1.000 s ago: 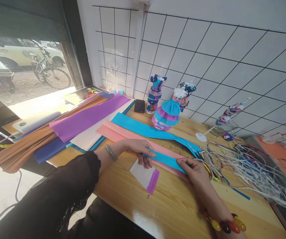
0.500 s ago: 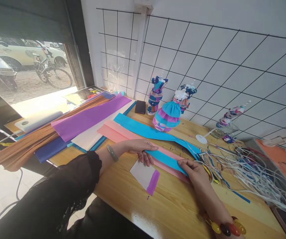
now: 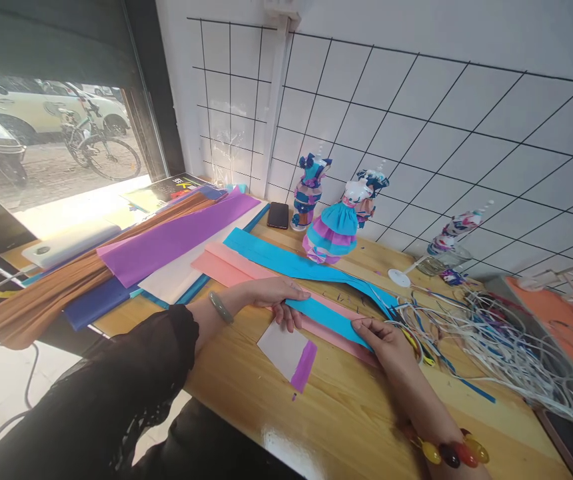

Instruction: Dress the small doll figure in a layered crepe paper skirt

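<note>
Blue, flat, straight-edged strip between fingers

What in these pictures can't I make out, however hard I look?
- Head view: how far the narrow blue strip reaches inside the left hand and right hand, whose fingers cover it.
- Head view: part of the pink sheet, behind strip and hands.
- Head view: much of the rear figure, behind the tiered dress.
- Head view: the right arm above the bead bracelet, cut by the bottom edge.
</note>
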The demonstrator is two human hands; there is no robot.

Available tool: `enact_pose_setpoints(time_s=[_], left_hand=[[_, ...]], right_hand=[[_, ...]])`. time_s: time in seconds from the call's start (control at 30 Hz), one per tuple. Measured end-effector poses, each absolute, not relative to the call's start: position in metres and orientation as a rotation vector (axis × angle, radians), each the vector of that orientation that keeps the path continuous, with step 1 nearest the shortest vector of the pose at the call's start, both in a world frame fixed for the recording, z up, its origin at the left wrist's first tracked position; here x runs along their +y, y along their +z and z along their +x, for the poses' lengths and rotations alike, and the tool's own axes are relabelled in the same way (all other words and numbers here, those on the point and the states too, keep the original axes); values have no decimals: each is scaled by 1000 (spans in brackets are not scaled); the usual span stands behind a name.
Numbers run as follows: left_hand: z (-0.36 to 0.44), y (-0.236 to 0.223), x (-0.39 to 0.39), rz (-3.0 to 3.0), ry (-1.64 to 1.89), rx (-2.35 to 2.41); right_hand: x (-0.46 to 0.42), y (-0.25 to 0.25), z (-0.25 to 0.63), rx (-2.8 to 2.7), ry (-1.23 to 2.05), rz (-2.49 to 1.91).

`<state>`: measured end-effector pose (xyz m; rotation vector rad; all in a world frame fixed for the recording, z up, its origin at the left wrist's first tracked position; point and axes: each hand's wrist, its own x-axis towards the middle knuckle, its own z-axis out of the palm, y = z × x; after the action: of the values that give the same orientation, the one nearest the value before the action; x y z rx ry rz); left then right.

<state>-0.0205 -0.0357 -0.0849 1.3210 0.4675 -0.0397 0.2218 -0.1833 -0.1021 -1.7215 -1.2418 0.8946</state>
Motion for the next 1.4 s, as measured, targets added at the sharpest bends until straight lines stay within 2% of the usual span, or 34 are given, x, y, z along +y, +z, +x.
enact_pose_setpoints(time_s=[0.2, 0.43, 0.77, 1.07, 1.4], left_hand=[[-22, -79, -38, 1370, -26, 470], [-21, -77, -42, 1450, -127, 325], [-15, -76, -52, 1520, -232, 221], [-9, -80, -59, 1600, 41, 313], [-7, -90, -53, 1601, 156, 480]], right_hand=[[-185, -101, 223, -1255, 927, -1711], [-194, -87, 196, -1328, 1217, -1509], [-197, -93, 171, -1464, 1258, -1552], [-194, -98, 177, -1361, 1239, -1541], [-193, -98, 176, -1313, 1242, -1564]])
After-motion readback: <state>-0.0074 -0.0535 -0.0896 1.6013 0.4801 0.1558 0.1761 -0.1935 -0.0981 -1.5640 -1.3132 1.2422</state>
